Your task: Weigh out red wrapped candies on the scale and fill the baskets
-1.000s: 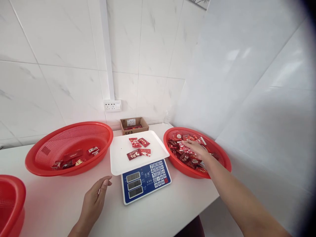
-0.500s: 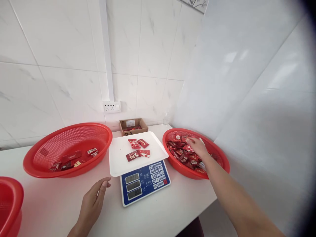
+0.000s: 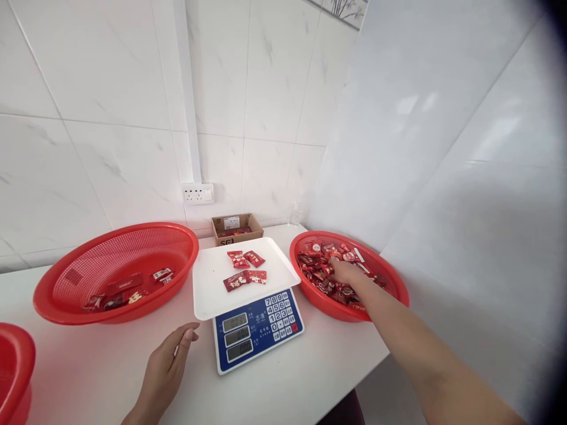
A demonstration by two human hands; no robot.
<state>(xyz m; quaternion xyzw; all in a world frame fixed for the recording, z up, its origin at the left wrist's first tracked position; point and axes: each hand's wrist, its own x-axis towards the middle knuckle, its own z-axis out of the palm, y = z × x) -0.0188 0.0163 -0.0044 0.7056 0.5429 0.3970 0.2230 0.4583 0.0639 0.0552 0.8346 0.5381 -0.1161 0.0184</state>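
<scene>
My right hand (image 3: 344,271) reaches into the red basket (image 3: 390,268) on the right, which holds many small red snack packets (image 3: 325,287). Its fingers are bent together, with the tips on a red packet (image 3: 328,269); the pile partly hides them. My left hand (image 3: 170,357), empty and loosely open, hovers over the table's near side, left of the scale (image 3: 259,330). On the scale's white tray (image 3: 217,298) several red packets (image 3: 239,280) lie in a small group. Dim digits show on its displays.
Another red basket (image 3: 48,295) with several packets stands on the left, and part of a third red basket (image 3: 22,360) shows at the left edge. Behind the scale is a cardboard box (image 3: 239,236) with packets inside. A clear plastic bottle (image 3: 295,213) stands by the wall.
My right hand has moved slightly left and deeper among the packets in the right basket. My left hand and the packets on the scale stay as they were; the view has shifted slightly.
</scene>
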